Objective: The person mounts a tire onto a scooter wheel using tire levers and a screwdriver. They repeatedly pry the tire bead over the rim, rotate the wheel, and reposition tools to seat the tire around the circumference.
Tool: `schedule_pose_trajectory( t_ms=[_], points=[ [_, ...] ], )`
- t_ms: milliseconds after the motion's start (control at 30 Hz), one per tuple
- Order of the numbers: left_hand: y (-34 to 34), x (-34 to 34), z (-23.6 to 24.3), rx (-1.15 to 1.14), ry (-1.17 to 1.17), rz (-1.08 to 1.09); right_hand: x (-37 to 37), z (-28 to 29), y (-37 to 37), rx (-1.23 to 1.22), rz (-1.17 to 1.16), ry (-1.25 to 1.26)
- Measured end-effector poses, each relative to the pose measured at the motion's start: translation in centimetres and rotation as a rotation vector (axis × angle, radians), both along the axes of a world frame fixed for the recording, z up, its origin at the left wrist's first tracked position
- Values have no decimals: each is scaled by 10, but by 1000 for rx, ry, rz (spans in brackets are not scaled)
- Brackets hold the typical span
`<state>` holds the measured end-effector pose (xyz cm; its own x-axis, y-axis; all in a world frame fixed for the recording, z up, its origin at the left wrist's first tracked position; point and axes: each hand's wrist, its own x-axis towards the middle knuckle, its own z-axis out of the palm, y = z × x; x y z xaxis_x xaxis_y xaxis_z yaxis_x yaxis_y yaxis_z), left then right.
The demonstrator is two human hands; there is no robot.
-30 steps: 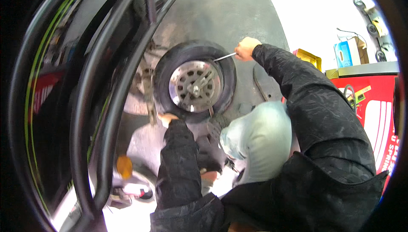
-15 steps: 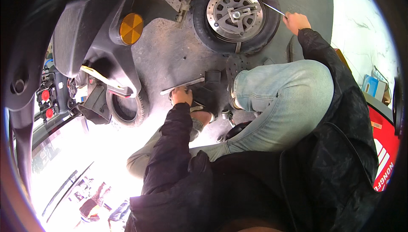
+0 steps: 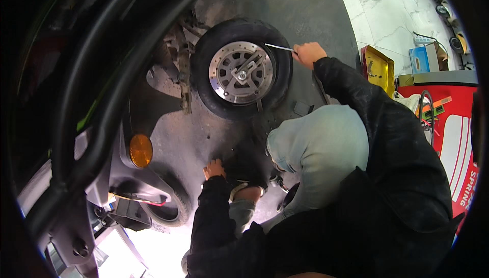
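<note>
A wheel with a black tyre (image 3: 202, 82) and perforated metal disc (image 3: 224, 59) lies on the floor at upper centre, a metal bracket (image 3: 249, 66) across its hub. My right hand (image 3: 308, 54), at the tyre's right, grips a thin metal lever (image 3: 279, 46) whose far end is in at the inner edge of the tyre. My left hand (image 3: 214, 168) is low, below the wheel and beside my shoe, fingers curled over something dark that I cannot make out.
A black vehicle frame (image 3: 76, 104) with an orange reflector (image 3: 141, 150) fills the left. Behind it lies a spare tyre (image 3: 181, 209). At right are a yellow metal tray (image 3: 382, 64), a blue box (image 3: 418, 58) and a red cabinet (image 3: 453, 150). My bent knee (image 3: 331, 145) sits below the wheel.
My left hand has left the tyre's lower edge and moved down toward my shoe, its fingers now curled there. My right hand still holds the lever at the tyre. The head view has shifted.
</note>
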<state>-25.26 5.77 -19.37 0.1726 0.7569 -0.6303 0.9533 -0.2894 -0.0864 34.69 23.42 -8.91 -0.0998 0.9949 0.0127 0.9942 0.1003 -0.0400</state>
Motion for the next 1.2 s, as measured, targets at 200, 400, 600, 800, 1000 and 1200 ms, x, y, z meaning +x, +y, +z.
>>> schedule_pose_trajectory(
  t_ms=[200, 400, 600, 800, 1000, 1200],
  points=[
    [5, -5, -3, -35, -90, 169, -10, -9, -10, 54, -68, 45],
    [21, -16, -3, 92, -258, 311, -16, 15, -16, -18, -13, 29],
    [24, -9, 35, 247, -423, 322, -28, 29, -12, -75, -103, -51],
    [20, 23, 98, 322, -581, 216, -44, 42, -18, -123, -188, -156],
    [19, 64, 149, 398, -748, 233, -54, 62, -38, -53, -222, -156],
    [43, 118, 199, 458, -940, 224, -60, 91, -62, 302, -76, -129]
  ],
)
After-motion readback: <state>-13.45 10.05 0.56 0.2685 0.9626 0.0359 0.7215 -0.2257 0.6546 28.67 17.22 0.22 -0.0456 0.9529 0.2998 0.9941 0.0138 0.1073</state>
